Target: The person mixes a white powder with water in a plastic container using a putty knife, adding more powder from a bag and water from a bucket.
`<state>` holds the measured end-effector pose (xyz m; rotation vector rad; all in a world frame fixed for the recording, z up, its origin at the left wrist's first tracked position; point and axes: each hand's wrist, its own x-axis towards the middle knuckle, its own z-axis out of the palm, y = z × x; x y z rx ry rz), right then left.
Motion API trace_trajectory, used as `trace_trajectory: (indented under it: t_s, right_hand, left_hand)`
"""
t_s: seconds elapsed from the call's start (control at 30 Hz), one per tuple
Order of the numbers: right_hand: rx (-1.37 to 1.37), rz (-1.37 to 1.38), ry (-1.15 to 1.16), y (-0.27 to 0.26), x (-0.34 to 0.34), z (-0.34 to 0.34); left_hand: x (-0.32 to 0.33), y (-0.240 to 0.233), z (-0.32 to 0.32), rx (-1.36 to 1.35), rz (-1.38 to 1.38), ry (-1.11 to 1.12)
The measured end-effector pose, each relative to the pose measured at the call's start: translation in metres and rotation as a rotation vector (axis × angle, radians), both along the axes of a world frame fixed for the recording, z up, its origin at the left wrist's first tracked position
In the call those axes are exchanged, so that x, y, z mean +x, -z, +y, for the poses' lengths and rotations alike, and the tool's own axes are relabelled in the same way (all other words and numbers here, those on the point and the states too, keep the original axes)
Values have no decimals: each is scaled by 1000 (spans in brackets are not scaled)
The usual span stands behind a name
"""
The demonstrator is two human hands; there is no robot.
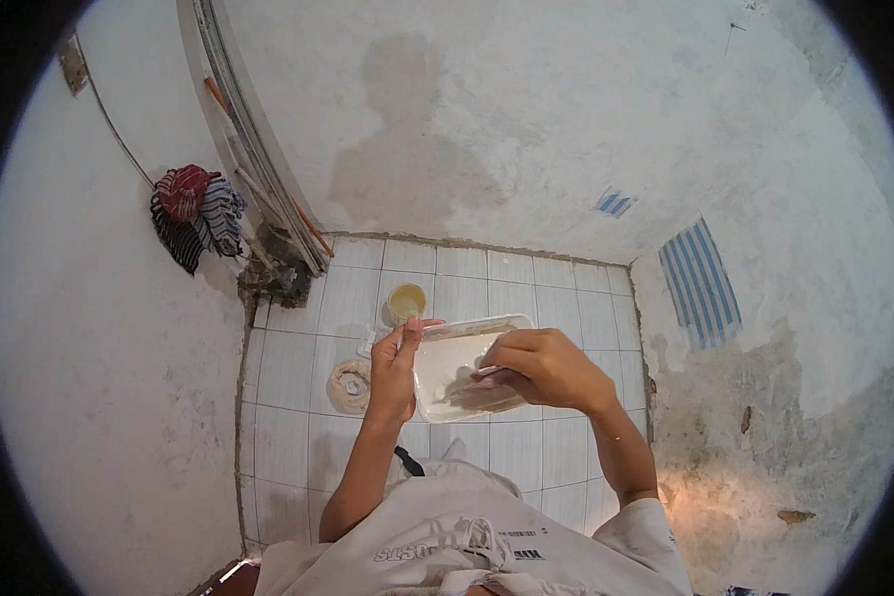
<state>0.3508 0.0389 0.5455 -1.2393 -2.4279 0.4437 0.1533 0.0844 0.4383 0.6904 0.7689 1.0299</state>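
My left hand [395, 369] grips the left edge of a shallow white rectangular tray [454, 354], held above the tiled floor. Pale wet material coats parts of its inside. Over the tray's right side, my right hand [540, 369] pinches a thin, pinkish-grey piece [484, 378], perhaps a scraper or cloth; its kind cannot be told. That piece reaches down to the tray's bottom. Beyond my left hand stands a round yellowish cup or tub [407, 301]. A ring-shaped roll or dish [351, 387] with a pale smeared surface lies on the floor left of my left wrist.
White floor tiles [350, 290] run up to plastered walls. Long metal profiles and pipes [257, 134] lean in the far left corner, above a dark clump [279, 281]. Striped cloths [197, 208] hang on the left wall. A blue-and-white striped sheet [700, 283] is on the right wall.
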Motion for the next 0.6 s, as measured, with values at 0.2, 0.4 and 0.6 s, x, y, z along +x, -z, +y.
trace_trajectory:
  t_s: [0.2,0.4,0.6]
  right_hand:
    - [84,18,96,-5,1,6]
    - [-37,1,-37,3,-6,-2]
    - [47,4,85,-7,-3,6]
  left_hand:
    - [-3,3,2,41,57,31]
    - [-5,-4,-1,-2,-20,36]
    - [-5,2,-1,39,41,28]
